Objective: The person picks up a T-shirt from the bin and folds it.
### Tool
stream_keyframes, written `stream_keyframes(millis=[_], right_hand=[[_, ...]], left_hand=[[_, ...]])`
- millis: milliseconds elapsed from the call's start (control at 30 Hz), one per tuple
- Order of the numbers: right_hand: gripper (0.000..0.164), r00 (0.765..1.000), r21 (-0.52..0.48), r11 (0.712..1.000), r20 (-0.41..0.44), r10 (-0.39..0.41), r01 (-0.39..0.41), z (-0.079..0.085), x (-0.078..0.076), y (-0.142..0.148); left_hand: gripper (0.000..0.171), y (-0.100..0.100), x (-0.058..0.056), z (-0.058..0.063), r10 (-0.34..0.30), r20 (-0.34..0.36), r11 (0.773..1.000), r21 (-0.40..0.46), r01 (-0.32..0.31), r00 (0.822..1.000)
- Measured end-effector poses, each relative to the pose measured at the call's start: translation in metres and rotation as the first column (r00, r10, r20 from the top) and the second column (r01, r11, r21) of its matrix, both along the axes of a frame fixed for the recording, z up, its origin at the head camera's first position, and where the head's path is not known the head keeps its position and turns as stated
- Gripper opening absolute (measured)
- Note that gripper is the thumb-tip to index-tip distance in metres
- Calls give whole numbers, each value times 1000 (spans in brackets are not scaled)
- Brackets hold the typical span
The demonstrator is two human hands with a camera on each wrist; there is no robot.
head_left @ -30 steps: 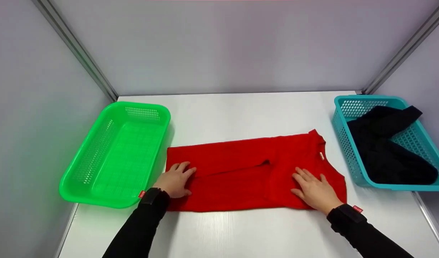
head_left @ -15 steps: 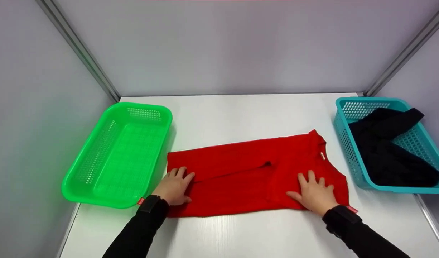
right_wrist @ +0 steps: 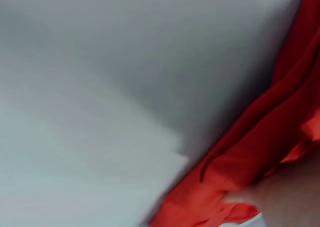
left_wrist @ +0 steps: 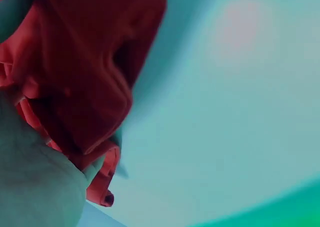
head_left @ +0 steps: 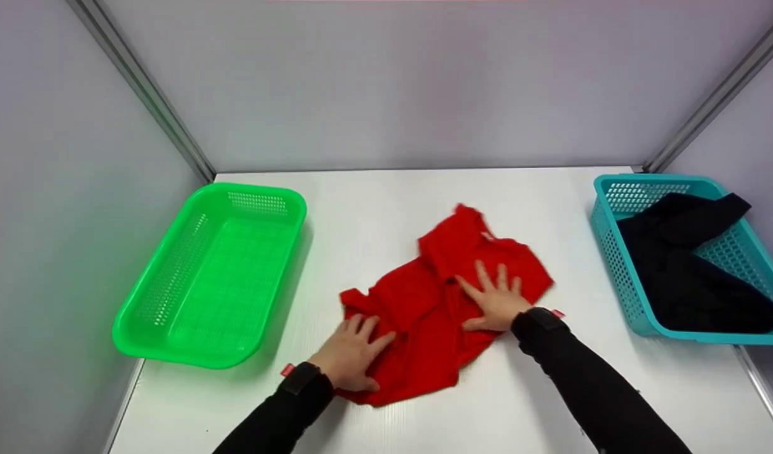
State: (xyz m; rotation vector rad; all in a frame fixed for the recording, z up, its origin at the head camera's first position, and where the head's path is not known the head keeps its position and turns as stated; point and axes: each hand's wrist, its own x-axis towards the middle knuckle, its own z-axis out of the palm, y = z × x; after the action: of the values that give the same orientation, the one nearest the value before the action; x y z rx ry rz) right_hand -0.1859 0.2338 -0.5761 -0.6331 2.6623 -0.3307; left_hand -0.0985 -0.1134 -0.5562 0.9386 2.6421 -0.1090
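Note:
A red garment (head_left: 418, 302), with a collar and a small pale tag at its far end, lies bunched and slanted on the white table. On its near left end rests my left hand (head_left: 352, 353), fingers spread. My right hand (head_left: 497, 302) presses flat on the upper right part, its fingers fanned out. In the left wrist view, folds of the red cloth (left_wrist: 90, 67) rise beside the hand. The right wrist view catches the garment's edge (right_wrist: 240, 147) under a blurred part of the hand.
To the left stands a bright green basket (head_left: 125, 334) with nothing in it. A turquoise basket (head_left: 620, 277) at the right holds a black garment (head_left: 683, 265). Grey-white panels (head_left: 424, 82) enclose the table at the back and sides.
The red garment was spread out long and flat; now it is crumpled, shorter and turned at a slant. My right hand has moved left and away from me, my left hand right.

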Motion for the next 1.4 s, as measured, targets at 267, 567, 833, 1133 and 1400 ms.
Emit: stream_keyframes(millis=[267, 567, 833, 1133, 1400], right_hand=[[68, 947, 201, 976, -290, 140, -82, 11, -26, -35], [58, 860, -22, 993, -499, -110, 115, 23, 0, -46], [67, 974, -54, 998, -223, 29, -42, 15, 82, -61], [53, 938, 12, 997, -340, -65, 74, -17, 37, -42], [51, 872, -2, 990, -472, -126, 142, -9, 19, -49]], left_hand=[[87, 42, 6, 6, -130, 34, 991, 49, 128, 991], [66, 47, -2, -11, -239, 43, 966, 113, 233, 970], [62, 61, -21, -27, 94, -89, 993, 78, -87, 992], [69, 63, -55, -31, 275, -143, 931, 288, -226, 951], [44, 50, -55, -37, 247, -309, 946, 281, -160, 918]])
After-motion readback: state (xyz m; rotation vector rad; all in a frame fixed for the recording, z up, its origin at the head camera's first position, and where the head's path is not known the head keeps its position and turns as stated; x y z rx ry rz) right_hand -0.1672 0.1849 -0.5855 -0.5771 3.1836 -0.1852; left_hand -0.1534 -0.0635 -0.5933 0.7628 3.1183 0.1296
